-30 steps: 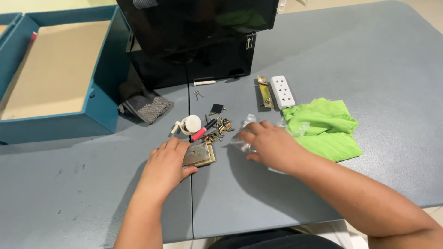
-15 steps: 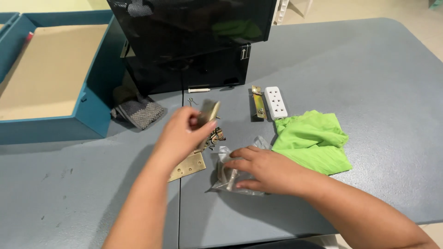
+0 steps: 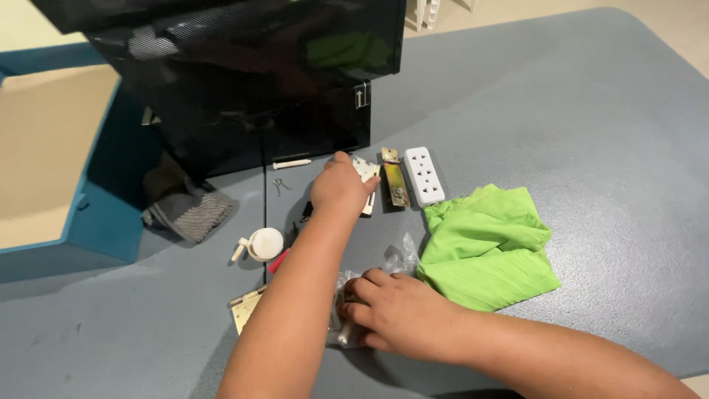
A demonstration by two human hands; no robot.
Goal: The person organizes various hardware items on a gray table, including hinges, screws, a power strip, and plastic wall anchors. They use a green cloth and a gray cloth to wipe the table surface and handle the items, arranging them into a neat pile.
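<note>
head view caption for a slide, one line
Left hand sets a pale hinge plate beside a white socket strip; right hand pins a clear plastic bag.

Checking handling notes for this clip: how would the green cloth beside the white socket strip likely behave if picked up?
The green cloth lies crumpled in soft folds, so it would probably droop limply. It looks thin, likely light. Pushed, it would probably bunch up on the grey table rather than slide whole.

A flat metal hinge plate (image 3: 367, 179), pale and brass-toned, is held tilted at the fingertips of the left hand (image 3: 338, 188), just beside a brass strip on the grey table. A crumpled clear plastic bag (image 3: 395, 260) is pinned flat under the right hand (image 3: 395, 314), its loose end touching the green cloth's edge.
</note>
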